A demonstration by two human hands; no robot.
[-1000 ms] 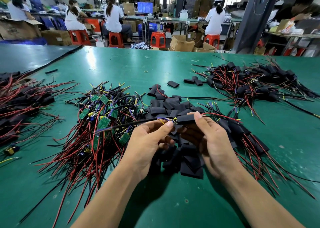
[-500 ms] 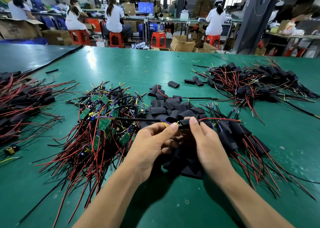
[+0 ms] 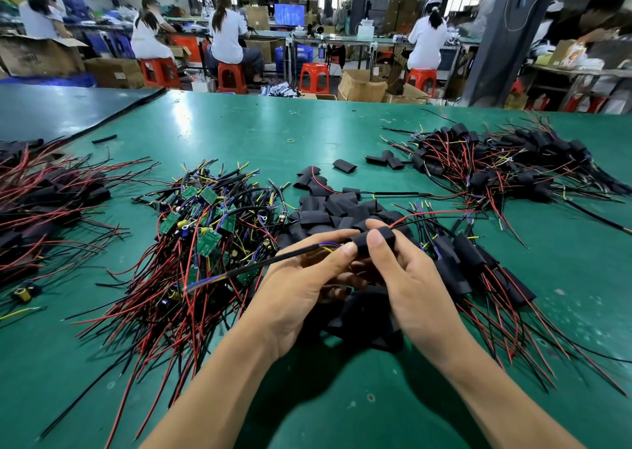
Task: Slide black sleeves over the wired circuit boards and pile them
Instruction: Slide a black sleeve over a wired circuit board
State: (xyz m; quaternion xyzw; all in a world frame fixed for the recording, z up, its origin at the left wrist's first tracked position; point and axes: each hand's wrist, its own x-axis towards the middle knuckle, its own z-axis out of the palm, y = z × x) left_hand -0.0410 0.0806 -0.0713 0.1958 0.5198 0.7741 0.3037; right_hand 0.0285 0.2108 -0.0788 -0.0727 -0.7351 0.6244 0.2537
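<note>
Both hands meet over the table's middle. My right hand (image 3: 407,277) pinches a black sleeve (image 3: 386,235) between thumb and fingers; a red wire leaves it to the right. My left hand (image 3: 301,284) pinches the sleeve's left end, where a black cable with blue and yellow wires runs off to the left. The board inside is hidden. A heap of bare green boards with wires (image 3: 201,230) lies to the left. Loose black sleeves (image 3: 338,209) are heaped behind and under my hands. Sleeved boards (image 3: 468,264) lie to the right.
A bigger pile of sleeved boards (image 3: 489,165) sits at the far right, another (image 3: 41,202) at the left edge. The green table (image 3: 246,130) ends at the back, where seated people work on red stools beside cardboard boxes.
The sleeve has slid further over the board between my hands. The cable on the left has dropped from level to slanting down-left. Both hands stay in much the same spot.
</note>
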